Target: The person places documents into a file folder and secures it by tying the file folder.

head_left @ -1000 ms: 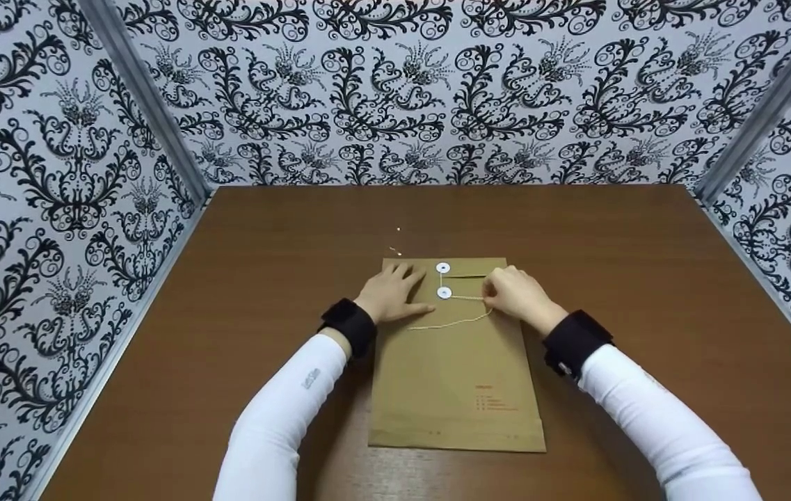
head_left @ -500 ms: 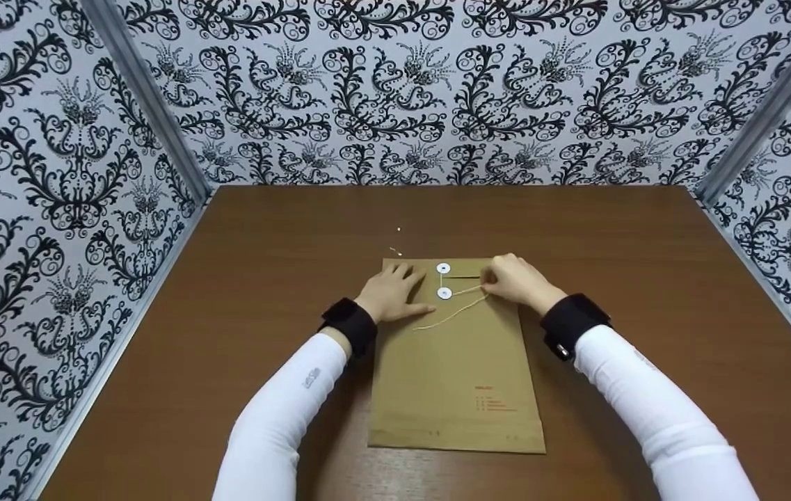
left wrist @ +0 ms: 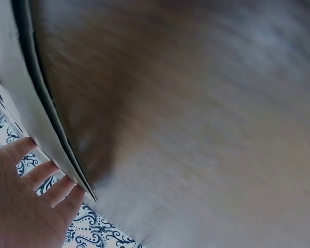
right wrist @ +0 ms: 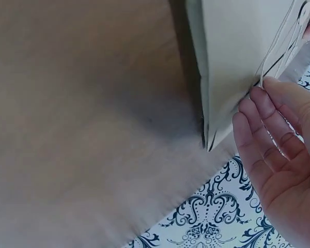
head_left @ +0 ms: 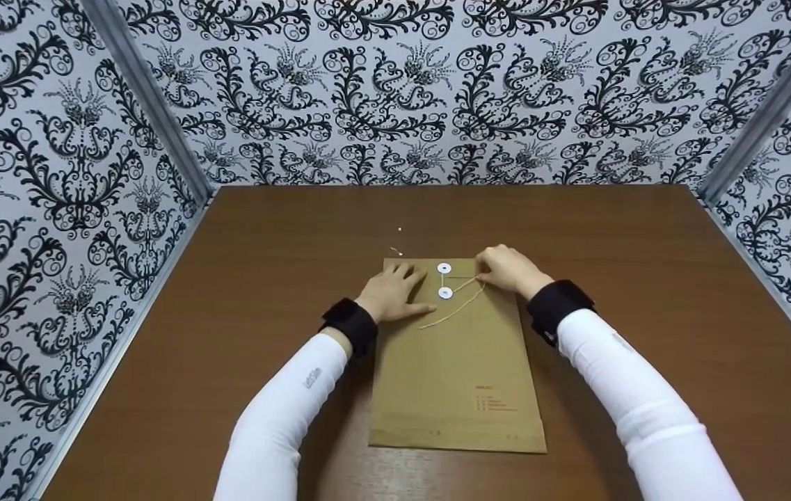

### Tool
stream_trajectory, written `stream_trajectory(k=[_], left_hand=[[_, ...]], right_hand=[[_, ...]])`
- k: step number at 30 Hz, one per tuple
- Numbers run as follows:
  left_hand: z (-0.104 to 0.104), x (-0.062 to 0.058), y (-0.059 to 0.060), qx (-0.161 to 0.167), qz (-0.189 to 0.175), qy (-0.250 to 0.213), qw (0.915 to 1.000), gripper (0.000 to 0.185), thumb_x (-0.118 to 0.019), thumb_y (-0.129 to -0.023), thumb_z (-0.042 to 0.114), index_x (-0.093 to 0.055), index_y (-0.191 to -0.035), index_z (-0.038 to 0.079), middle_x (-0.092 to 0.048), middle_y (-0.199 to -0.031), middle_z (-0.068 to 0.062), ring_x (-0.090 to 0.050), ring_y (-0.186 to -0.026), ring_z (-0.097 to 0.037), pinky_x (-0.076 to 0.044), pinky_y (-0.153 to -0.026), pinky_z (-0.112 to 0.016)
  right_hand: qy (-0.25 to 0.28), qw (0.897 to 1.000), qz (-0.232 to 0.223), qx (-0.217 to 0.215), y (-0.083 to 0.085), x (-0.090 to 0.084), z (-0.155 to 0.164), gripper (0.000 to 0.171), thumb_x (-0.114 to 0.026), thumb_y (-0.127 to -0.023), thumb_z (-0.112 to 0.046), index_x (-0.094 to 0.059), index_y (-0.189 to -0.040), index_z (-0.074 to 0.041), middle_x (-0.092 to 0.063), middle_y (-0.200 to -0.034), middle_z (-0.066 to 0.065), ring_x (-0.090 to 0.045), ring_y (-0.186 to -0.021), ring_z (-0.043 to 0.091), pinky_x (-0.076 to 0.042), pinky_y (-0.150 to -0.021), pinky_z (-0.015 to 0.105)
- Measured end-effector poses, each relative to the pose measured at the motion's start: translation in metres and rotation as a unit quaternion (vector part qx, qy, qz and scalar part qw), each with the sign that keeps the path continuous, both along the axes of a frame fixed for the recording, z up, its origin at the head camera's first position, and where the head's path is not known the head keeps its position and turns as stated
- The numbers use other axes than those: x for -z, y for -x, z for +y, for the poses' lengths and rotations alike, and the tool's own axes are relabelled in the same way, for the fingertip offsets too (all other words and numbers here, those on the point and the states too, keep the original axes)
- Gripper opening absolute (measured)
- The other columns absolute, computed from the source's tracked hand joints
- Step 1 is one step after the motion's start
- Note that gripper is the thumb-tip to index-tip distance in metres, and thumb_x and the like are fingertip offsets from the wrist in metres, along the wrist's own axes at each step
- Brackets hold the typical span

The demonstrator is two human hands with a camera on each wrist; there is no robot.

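Observation:
A brown paper envelope (head_left: 456, 376) lies flat on the table, its flap at the far end. Two white button discs, an upper disc (head_left: 444, 268) and a lower disc (head_left: 445, 293), sit near that end with string running between them. My right hand (head_left: 506, 268) pinches the string (head_left: 461, 307) between thumb and index finger, over the far right part of the envelope; the loose tail trails down to the left. In the right wrist view the string (right wrist: 279, 39) rises from the pinch toward a disc. My left hand (head_left: 390, 292) rests with spread fingers on the envelope's far left side.
The wooden table (head_left: 263, 278) spreads around the envelope. Small whitish scraps (head_left: 397, 251) lie just beyond its far edge. Patterned walls (head_left: 395, 90) enclose the table at the back and both sides.
My right hand has moved away from me and slightly left, taking the string with it, so the string now slants upward from the lower disc. The left hand has stayed put.

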State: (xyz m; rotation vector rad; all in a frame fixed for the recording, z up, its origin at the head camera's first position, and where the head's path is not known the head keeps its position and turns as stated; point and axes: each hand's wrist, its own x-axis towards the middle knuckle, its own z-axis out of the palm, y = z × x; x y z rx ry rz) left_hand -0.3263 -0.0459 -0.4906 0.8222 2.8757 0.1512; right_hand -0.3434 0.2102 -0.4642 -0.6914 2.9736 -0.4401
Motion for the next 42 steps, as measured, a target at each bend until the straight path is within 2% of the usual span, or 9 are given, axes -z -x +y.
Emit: stream_trajectory(k=[9,18,31,42], left_hand=[[0.000,0.001,-0.001,0.001,0.012,-0.003,0.9999,0.082,-0.056,-0.095,0.067,-0.039,-0.159,0.018,-0.041,-0.162,-0.016,-0.040,-0.150,-0.037,-0.041,-0.120,-0.048],[0.001,-0.001,-0.001,0.001,0.012,-0.003,0.9999,0.083,-0.056,-0.095,0.067,-0.038,-0.159,0.017,-0.039,-0.163,-0.016,-0.038,-0.151,-0.037,-0.041,-0.120,-0.049],[0.000,0.000,-0.002,0.006,0.015,-0.018,0.9997,0.081,-0.058,-0.096,0.064,-0.041,-0.158,0.014,-0.041,-0.161,-0.017,-0.039,-0.151,-0.038,-0.042,-0.119,-0.050],[-0.001,0.003,0.002,0.004,0.010,-0.002,0.9999,0.083,-0.054,-0.096,0.068,-0.038,-0.159,0.017,-0.039,-0.163,-0.016,-0.037,-0.152,-0.037,-0.040,-0.121,-0.050]], right_hand=[[-0.028,1.000,0.007,0.001,0.010,-0.001,-0.009,0.008,-0.072,-0.091,-0.010,-0.075,-0.092,-0.003,-0.076,-0.099,0.017,-0.071,-0.092,0.036,-0.058,-0.083,0.051],[-0.021,1.000,0.006,-0.001,0.016,-0.002,-0.014,0.010,-0.072,-0.091,-0.009,-0.075,-0.095,0.000,-0.076,-0.099,0.018,-0.072,-0.093,0.037,-0.057,-0.086,0.051],[-0.015,1.000,-0.006,0.020,0.023,-0.002,-0.030,0.013,-0.070,-0.093,-0.011,-0.075,-0.099,0.000,-0.076,-0.105,0.019,-0.072,-0.100,0.039,-0.058,-0.090,0.052],[-0.025,1.000,0.017,0.008,0.025,-0.001,-0.044,0.014,-0.068,-0.094,-0.011,-0.075,-0.099,0.000,-0.076,-0.105,0.018,-0.073,-0.097,0.039,-0.058,-0.087,0.052]])
